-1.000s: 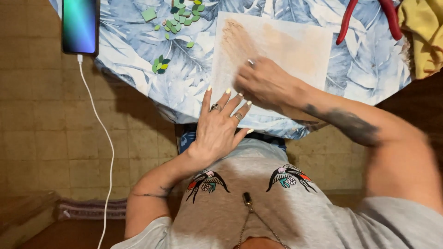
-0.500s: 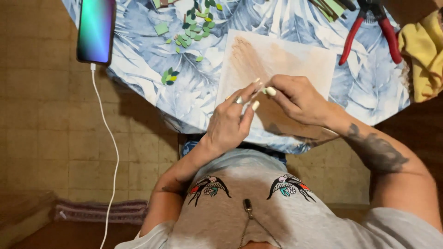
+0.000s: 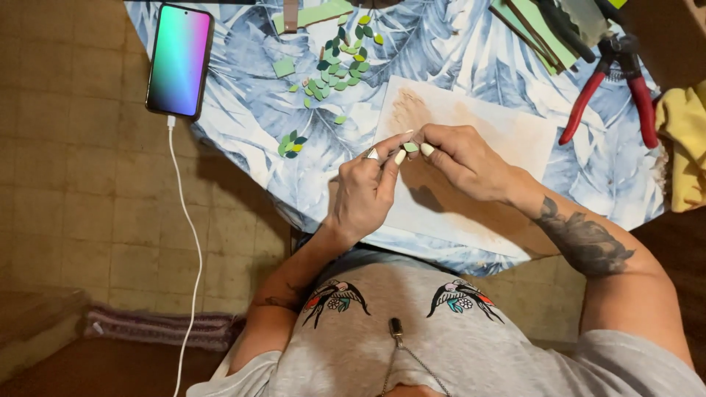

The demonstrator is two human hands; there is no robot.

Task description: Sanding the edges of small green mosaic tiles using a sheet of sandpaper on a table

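My left hand [image 3: 368, 191] and my right hand [image 3: 463, 162] meet fingertip to fingertip above a pale beige sheet [image 3: 507, 132] on the round table. Between the fingertips sits a small green leaf-shaped piece [image 3: 411, 147], pinched by both hands. More green leaf pieces [image 3: 334, 66] lie scattered on the blue leaf-print tablecloth [image 3: 250, 117] beyond my left hand, with a small cluster [image 3: 290, 143] nearer the table edge.
A smartphone [image 3: 179, 60] with a lit colourful screen lies at the table's left edge, its white cable [image 3: 193, 250] hanging to the tiled floor. Red-handled pliers [image 3: 614, 88] and green sheets [image 3: 544, 37] lie at the back right, next to a yellow cloth [image 3: 684, 140].
My hands lifted off the sheet, where they lay flat, and came together at their fingertips around a small green piece. The view has tilted so more of the table shows.
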